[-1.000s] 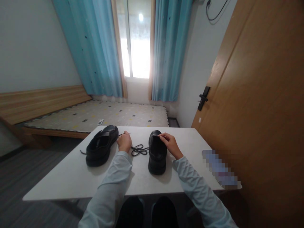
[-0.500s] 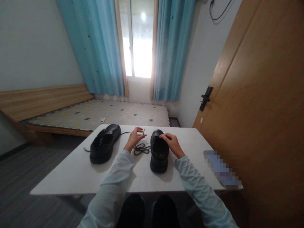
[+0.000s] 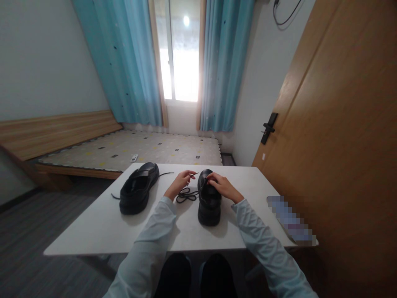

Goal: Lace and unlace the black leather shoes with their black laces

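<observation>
Two black shoes rest on the white table [image 3: 93, 231], both with heels towards me. My left hand [image 3: 183, 182] pinches the end of a black shoelace just left of the right-hand shoe [image 3: 209, 209]. At that shoe's opening is my right hand [image 3: 221, 185], its fingertips closed on the upper near the eyelets; part of the upper is hidden under them. A looped black lace [image 3: 187, 195] lies on the table beside the same shoe. The left-hand shoe [image 3: 135, 200] sits apart, a lace end sticking out on each side.
A blurred flat item [image 3: 291, 219] lies along the table's right edge. Beyond the table is a bed [image 3: 161, 149] with a small white remote [image 3: 134, 158] on it. A wooden door [image 3: 335, 136] stands at the right.
My left hand has moved right, towards the right-hand shoe, with the lace end. My right hand's fingers have shifted slightly over the shoe's opening.
</observation>
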Demonstrator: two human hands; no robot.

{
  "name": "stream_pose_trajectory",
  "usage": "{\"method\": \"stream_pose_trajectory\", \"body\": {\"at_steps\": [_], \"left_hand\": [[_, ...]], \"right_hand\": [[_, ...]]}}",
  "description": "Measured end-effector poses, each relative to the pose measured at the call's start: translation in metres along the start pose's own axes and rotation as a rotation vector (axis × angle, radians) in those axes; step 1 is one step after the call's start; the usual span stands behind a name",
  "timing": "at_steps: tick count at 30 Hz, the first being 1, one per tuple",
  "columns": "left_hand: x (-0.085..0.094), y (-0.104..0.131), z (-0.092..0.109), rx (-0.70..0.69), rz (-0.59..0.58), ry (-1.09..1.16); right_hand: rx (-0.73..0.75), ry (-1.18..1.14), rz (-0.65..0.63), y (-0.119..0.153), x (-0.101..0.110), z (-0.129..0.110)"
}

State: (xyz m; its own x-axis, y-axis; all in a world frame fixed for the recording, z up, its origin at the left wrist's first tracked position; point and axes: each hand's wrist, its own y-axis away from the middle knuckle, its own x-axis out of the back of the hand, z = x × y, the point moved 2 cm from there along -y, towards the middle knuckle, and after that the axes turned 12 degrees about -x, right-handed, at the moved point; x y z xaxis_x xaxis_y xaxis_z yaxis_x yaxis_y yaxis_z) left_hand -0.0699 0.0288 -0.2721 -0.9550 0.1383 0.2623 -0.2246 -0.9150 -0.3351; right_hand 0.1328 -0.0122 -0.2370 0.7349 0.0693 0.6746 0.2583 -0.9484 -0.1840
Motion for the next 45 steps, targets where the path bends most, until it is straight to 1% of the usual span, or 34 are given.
{"method": "stream_pose_trajectory", "body": {"at_steps": [3,6,8,11,14,16,18,26,30,38,42,45], "left_hand": [[-0.004,0.000,0.006,-0.089,-0.057,-0.102],[-0.007,-0.001,0.008,-0.150,-0.066,-0.169],[-0.006,-0.002,0.007,-0.187,-0.058,-0.200],[-0.005,-0.004,0.005,-0.237,-0.052,-0.226],[-0.004,-0.004,0.002,-0.249,-0.061,-0.245],[-0.005,-0.004,0.001,-0.234,-0.068,-0.254],[-0.005,-0.004,0.000,-0.222,-0.069,-0.262],[-0.005,-0.002,0.007,-0.233,-0.023,-0.349],[-0.005,-0.002,0.007,-0.234,-0.008,-0.386],[-0.009,-0.003,0.004,-0.290,-0.020,-0.463],[-0.011,-0.003,0.004,-0.333,0.008,-0.513],[-0.012,-0.002,0.003,-0.338,0.031,-0.498]], "right_hand": [[-0.094,0.042,0.033,-0.009,0.001,-0.005],[-0.137,0.116,0.144,-0.022,-0.002,-0.008],[-0.158,0.145,0.170,-0.031,-0.007,-0.008],[-0.195,0.141,0.146,-0.042,-0.013,-0.006],[-0.214,0.108,0.086,-0.047,-0.013,-0.003],[-0.212,0.088,0.060,-0.047,-0.012,-0.001],[-0.209,0.074,0.065,-0.046,-0.012,0.000],[-0.192,0.122,0.182,-0.037,-0.019,0.003],[-0.188,0.108,0.208,-0.035,-0.022,0.005],[-0.151,0.144,0.267,-0.033,-0.024,0.003],[-0.128,0.133,0.261,-0.033,-0.024,0.003],[-0.093,0.150,0.278,-0.032,-0.026,0.004]]}}
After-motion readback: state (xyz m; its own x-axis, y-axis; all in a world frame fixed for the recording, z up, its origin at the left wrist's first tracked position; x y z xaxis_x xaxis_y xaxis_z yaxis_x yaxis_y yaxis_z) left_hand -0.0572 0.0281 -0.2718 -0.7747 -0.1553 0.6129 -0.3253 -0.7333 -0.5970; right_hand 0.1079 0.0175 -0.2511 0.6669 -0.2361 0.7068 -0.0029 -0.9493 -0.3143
